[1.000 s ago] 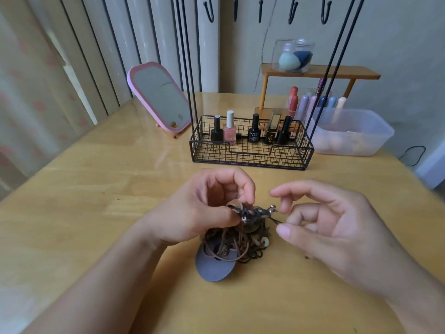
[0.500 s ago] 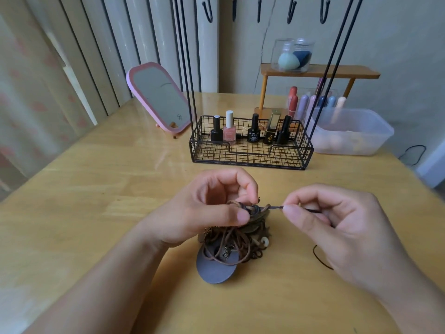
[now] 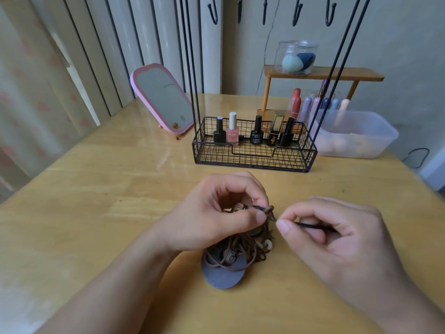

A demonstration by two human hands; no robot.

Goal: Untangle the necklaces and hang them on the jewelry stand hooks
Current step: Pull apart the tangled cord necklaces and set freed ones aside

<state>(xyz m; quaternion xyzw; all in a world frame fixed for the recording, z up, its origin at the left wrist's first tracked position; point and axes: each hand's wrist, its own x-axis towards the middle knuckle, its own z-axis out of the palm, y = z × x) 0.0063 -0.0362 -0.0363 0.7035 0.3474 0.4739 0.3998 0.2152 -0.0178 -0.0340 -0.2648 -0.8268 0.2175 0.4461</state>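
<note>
A tangle of brown cord necklaces (image 3: 243, 249) with beads lies on a grey round disc (image 3: 224, 273) on the wooden table, near the front middle. My left hand (image 3: 216, 213) pinches the knotted top of the tangle between thumb and fingers. My right hand (image 3: 332, 239) pinches a thin dark cord (image 3: 310, 226) that runs out of the knot to the right. The jewelry stand (image 3: 252, 153) is a black wire basket with tall rods behind the hands. Its hooks (image 3: 296, 13) hang bare at the top edge.
Several nail polish bottles (image 3: 232, 131) stand in the stand's basket. A pink mirror (image 3: 163, 100) leans at the back left. At the back right sit a clear plastic tub (image 3: 356, 136) and a small wooden shelf (image 3: 322, 75) bearing a sponge jar.
My right hand went from open fingers beside the knot to pinching a dark cord end, then shifted slightly toward the knot. My left hand kept its pinch on the tangle's top.
</note>
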